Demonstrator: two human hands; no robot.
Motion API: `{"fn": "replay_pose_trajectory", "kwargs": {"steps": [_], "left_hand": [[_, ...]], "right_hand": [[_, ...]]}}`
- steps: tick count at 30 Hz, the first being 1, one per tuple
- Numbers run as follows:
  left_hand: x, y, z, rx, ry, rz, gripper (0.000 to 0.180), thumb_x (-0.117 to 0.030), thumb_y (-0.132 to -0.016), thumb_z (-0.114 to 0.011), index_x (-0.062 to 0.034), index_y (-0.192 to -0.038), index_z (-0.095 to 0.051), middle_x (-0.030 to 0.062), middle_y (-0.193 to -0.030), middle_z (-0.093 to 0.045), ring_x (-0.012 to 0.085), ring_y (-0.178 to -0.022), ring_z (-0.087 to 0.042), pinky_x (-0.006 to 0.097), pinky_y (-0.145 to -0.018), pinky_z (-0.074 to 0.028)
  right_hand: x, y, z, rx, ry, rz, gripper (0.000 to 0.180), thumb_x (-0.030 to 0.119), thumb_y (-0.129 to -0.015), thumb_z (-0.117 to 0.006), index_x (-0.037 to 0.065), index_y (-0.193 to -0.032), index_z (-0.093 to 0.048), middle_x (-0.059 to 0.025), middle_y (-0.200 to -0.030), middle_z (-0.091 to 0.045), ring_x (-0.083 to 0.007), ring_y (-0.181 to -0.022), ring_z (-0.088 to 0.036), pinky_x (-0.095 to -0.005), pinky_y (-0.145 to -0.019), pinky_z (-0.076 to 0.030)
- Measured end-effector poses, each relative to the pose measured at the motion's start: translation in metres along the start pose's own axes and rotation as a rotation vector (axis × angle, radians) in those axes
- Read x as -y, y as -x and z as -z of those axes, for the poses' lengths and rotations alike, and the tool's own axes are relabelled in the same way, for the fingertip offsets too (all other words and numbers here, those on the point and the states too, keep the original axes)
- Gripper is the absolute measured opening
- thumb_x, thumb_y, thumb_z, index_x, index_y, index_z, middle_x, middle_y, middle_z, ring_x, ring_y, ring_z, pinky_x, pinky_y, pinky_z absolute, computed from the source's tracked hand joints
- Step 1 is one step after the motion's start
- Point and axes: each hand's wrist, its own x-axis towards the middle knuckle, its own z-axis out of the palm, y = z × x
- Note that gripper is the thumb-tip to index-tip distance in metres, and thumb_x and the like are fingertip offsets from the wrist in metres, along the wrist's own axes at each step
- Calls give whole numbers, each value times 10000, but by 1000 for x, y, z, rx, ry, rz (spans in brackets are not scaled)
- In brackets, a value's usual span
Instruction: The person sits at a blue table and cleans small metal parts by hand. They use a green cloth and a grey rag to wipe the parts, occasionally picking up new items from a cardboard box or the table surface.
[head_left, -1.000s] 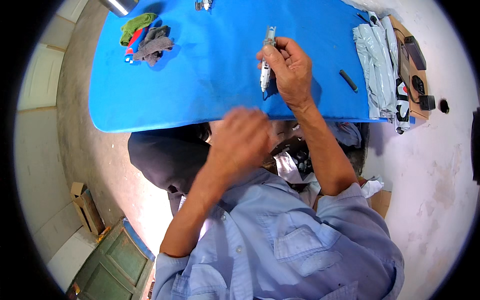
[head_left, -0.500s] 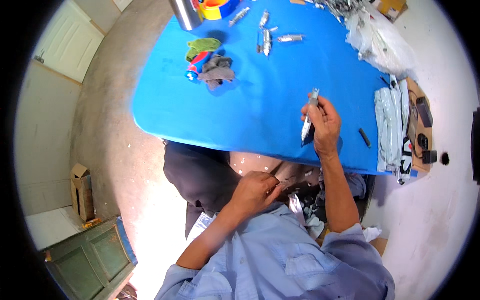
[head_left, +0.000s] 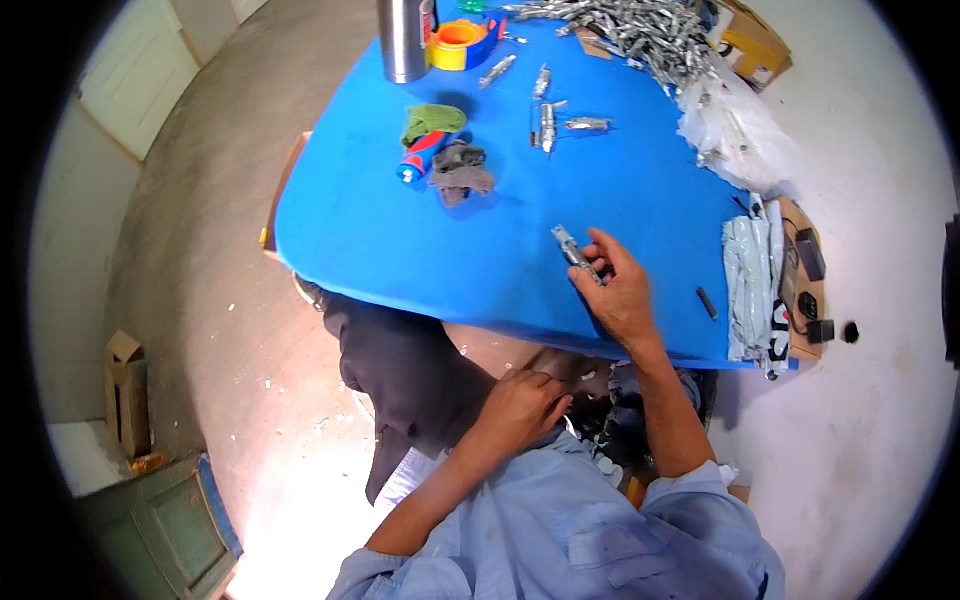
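Note:
My right hand [head_left: 618, 298] is over the near right part of the blue-covered table [head_left: 400, 250]. It holds a slim silver tube-like piece [head_left: 573, 248] between thumb and fingers, the piece tilted with its free end to the upper left. My left hand [head_left: 522, 408] lies loosely on my lap below the table edge, its fingers slightly bent and their undersides hidden. Several similar silver pieces [head_left: 547, 128] lie farther back. Left of them are a green cloth [head_left: 432, 122], a red and blue tube [head_left: 425, 152] and a grey cloth [head_left: 462, 178].
A steel flask [head_left: 402, 45] and yellow-blue tape rolls [head_left: 462, 45] stand at the back left. A heap of silver pieces [head_left: 640, 35] and a clear plastic bag [head_left: 735, 130] lie back right. Grey pouches [head_left: 748, 285] and a dark stick [head_left: 707, 303] are near the right edge.
My right hand has moved left and down with the silver piece, whose free end now points up-left instead of up. The view has shifted slightly. My left hand stays on my lap.

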Motion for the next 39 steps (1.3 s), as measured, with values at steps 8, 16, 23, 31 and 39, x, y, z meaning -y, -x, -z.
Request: {"fn": "replay_pose_trajectory", "kwargs": {"steps": [8,16,23,31,39], "left_hand": [[-11,6,-5,83,105,-54,173,-186,-891,-757,-22,-858,-713,169,-863,-701,385,-852,-684,497,-794,-535],[-7,5,-6,75,207,-57,167,-172,-916,-755,-10,-957,-741,160,-909,-719,366,-842,-706,460,-760,-559],[-17,-24,58,-142,352,128,121,-94,-947,-754,-6,-1031,-755,145,-959,-757,241,-840,-750,328,-732,-582],[44,-132,199,-570,-463,84,241,-100,-981,-731,-46,-1216,-712,130,-1088,-730,209,-845,-699,322,-715,-581],[119,-214,223,-452,-598,215,332,-207,-940,-760,-68,-1240,-734,167,-1161,-750,321,-1025,-738,400,-873,-580]], "right_hand": [[-2,26,12,-160,28,137,368,94,-908,-776,-11,-1250,-687,-148,-1124,-726,-237,-965,-731,-346,-847,-588],[-18,53,26,-272,17,55,204,93,-930,-752,-12,-1104,-727,-162,-1096,-726,-283,-967,-732,-357,-843,-583],[-26,52,16,-343,88,126,234,123,-866,-787,11,-1065,-738,-154,-1071,-717,-324,-943,-710,-407,-832,-568],[-19,48,20,-266,246,256,299,202,-740,-866,72,-982,-749,-80,-1040,-697,-290,-947,-652,-430,-808,-484],[-17,46,25,-243,257,256,278,211,-714,-879,94,-936,-759,-53,-1035,-684,-268,-943,-637,-414,-799,-466]]}}
